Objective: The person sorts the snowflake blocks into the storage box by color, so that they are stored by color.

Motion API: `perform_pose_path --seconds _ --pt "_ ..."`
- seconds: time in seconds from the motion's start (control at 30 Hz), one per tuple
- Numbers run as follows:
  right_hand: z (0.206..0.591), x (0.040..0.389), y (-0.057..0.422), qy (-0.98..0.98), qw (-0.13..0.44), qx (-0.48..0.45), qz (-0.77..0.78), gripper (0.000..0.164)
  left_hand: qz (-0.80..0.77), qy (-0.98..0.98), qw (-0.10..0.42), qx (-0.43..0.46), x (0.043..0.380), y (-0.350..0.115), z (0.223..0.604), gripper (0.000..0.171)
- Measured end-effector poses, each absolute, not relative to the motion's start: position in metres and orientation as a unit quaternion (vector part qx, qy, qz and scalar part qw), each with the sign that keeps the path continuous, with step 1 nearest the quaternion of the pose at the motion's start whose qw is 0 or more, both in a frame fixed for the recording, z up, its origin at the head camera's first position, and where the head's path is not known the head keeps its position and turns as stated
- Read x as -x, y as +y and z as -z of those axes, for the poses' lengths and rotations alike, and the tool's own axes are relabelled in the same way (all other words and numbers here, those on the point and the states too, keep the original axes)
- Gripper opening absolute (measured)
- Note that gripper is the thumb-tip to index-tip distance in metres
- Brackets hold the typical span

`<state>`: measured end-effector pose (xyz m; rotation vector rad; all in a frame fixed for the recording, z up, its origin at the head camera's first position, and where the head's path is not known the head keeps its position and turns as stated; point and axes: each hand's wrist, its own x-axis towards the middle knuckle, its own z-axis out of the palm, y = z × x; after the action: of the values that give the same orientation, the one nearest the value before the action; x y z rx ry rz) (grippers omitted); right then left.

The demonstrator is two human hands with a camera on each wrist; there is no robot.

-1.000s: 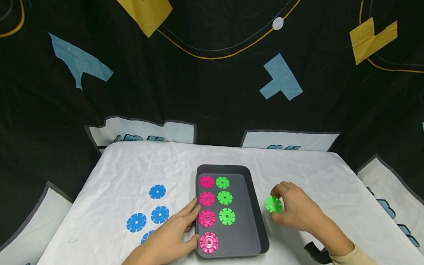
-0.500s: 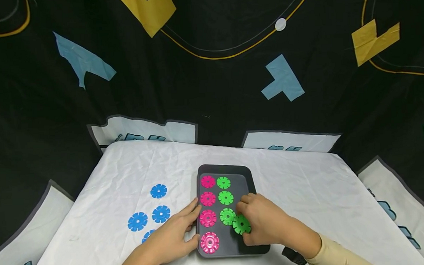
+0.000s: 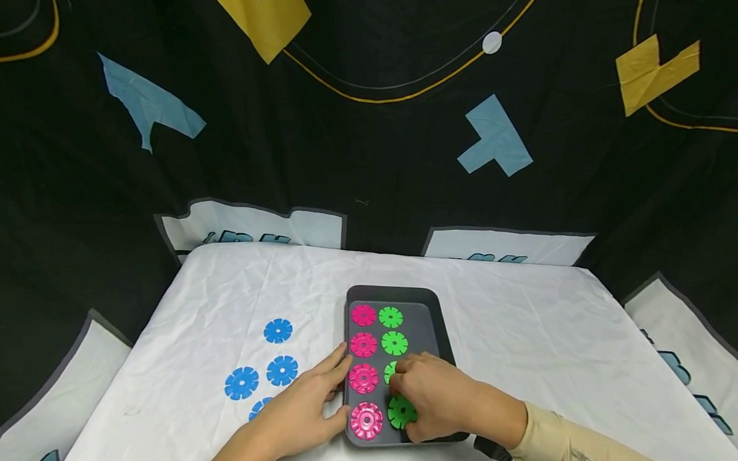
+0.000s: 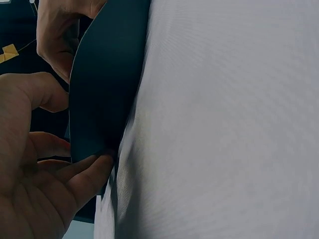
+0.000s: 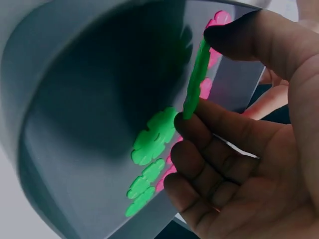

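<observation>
A dark grey tray [image 3: 421, 327] lies on the white cloth. My right hand [image 3: 438, 394] is over its near part, pinching a green notched disc [image 3: 401, 412] by its edges. In the right wrist view, thumb and index finger hold this green disc [image 5: 197, 74] on edge, tilted above the tray floor. A column of pink discs [image 3: 366, 420] runs along the tray's left side. Beside it lies a column of green discs [image 3: 394, 343], the nearest partly covered by my right hand. My left hand [image 3: 302, 416] rests at the left rim, its fingers extended and thumb touching the outer wall.
Several blue notched discs [image 3: 241, 383] lie on the cloth left of the tray, one partly behind my left hand. The white cloth [image 3: 531, 320] stretches right of the tray. A black curtain [image 3: 366, 163] with taped shapes hangs behind the table.
My right hand has carried the green disc leftward from outside the tray to the near end of the green column, beside the nearest pink disc. The left hand has stayed at the rim.
</observation>
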<state>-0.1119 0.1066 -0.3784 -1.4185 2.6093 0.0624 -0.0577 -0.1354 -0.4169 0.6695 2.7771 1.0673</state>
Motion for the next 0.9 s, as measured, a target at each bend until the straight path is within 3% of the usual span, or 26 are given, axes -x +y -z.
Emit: perform_pose_path --seconds 0.27,0.43,0.7,0.9 --pt "0.381 0.114 0.111 0.876 0.095 0.473 -0.008 0.034 -0.354 0.908 0.05 -0.22 0.058 -0.135 0.417 0.072" --pt "0.375 0.117 0.125 0.889 0.055 0.454 0.034 0.033 -0.353 0.907 0.047 -0.224 0.057 -0.135 0.416 0.072" --pt "0.369 0.122 0.155 0.927 0.015 0.351 0.133 0.042 -0.36 0.905 0.052 -0.222 0.058 -0.135 0.415 0.072" --pt "0.381 0.123 0.171 0.945 -0.014 0.275 0.178 0.058 -0.359 0.907 0.057 -0.213 0.057 -0.135 0.416 0.073"
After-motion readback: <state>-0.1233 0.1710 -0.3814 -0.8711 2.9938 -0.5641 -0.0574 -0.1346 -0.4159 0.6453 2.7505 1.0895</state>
